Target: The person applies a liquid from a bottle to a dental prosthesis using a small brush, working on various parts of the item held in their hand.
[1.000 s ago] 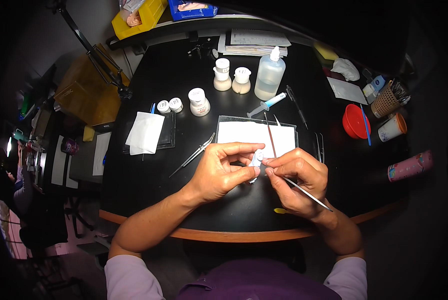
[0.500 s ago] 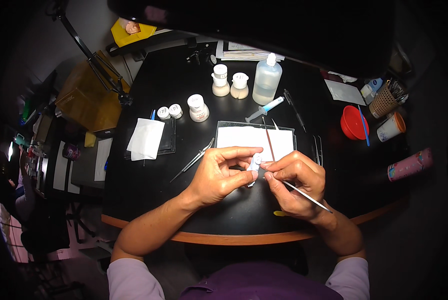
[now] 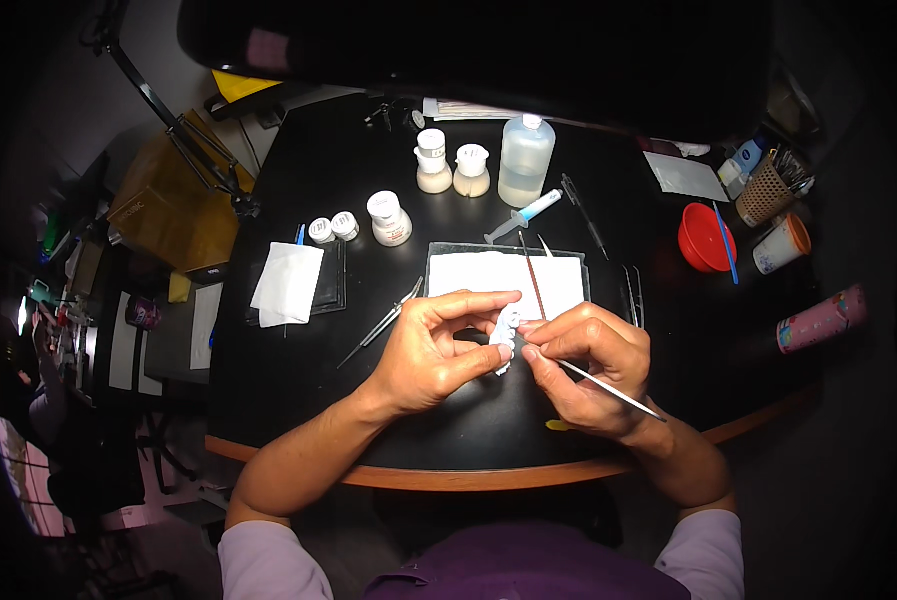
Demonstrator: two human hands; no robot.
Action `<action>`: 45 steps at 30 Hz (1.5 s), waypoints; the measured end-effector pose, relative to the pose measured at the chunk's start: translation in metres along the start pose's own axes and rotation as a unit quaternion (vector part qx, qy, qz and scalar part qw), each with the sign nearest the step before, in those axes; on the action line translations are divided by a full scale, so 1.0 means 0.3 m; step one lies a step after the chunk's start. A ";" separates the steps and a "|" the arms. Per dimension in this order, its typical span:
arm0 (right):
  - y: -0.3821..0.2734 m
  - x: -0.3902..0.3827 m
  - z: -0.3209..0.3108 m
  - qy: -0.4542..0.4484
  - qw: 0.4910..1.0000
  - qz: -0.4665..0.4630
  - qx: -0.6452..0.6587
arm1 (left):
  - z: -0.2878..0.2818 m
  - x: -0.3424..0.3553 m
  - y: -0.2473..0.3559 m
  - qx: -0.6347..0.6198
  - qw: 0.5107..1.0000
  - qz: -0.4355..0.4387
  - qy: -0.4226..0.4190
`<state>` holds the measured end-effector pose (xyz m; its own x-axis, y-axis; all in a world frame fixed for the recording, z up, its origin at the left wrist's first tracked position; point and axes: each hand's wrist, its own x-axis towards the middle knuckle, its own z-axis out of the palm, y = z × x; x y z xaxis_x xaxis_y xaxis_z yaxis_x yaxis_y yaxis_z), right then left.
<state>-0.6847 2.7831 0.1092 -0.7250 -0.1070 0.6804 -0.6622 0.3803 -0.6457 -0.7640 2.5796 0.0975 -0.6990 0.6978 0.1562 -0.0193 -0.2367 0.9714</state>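
Between the thumb and fingers of my left hand point(image 3: 433, 345) is a small white dental cast point(image 3: 506, 335), held upright with its row of tooth-like bumps facing right. My right hand point(image 3: 598, 365) pinches a thin white-handled tool point(image 3: 618, 395), shaped like a fine brush. Its handle slants down to the right, and its working end meets the cast's right side, too small to make out. Both hands are above the near edge of a tray with white paper point(image 3: 468, 275). On that paper lies a slim reddish-brown brush point(image 3: 533, 275).
Tweezers point(image 3: 380, 325) lie left of the tray. Behind it are a syringe point(image 3: 523, 217), a black pen point(image 3: 583, 215), powder jars point(image 3: 390, 220) and a clear bottle point(image 3: 525, 162). A red bowl point(image 3: 703, 240) and pink cylinder point(image 3: 820, 320) stand right. Folded white tissue point(image 3: 286, 285) lies left.
The cast has turned slightly in my left hand, so more of its bumpy side shows. The whole view has shifted a little; both grips stay the same.
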 end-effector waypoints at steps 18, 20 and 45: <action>-0.009 0.008 -0.004 -0.010 1.000 -0.015 -0.022 | 0.007 0.001 0.003 0.015 1.000 0.009 0.015; -0.009 0.008 -0.005 -0.008 1.000 -0.014 -0.020 | 0.008 0.001 0.001 0.011 1.000 0.010 0.015; -0.017 0.014 -0.014 -0.018 0.999 -0.023 -0.016 | -0.010 0.002 0.006 0.002 1.000 0.014 -0.005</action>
<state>-0.6837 2.7846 0.1168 -0.7001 -0.1580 0.6963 -0.6893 0.4038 -0.6015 -0.7666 2.5776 0.0990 -0.6914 0.6985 0.1844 0.0018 -0.2535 0.9673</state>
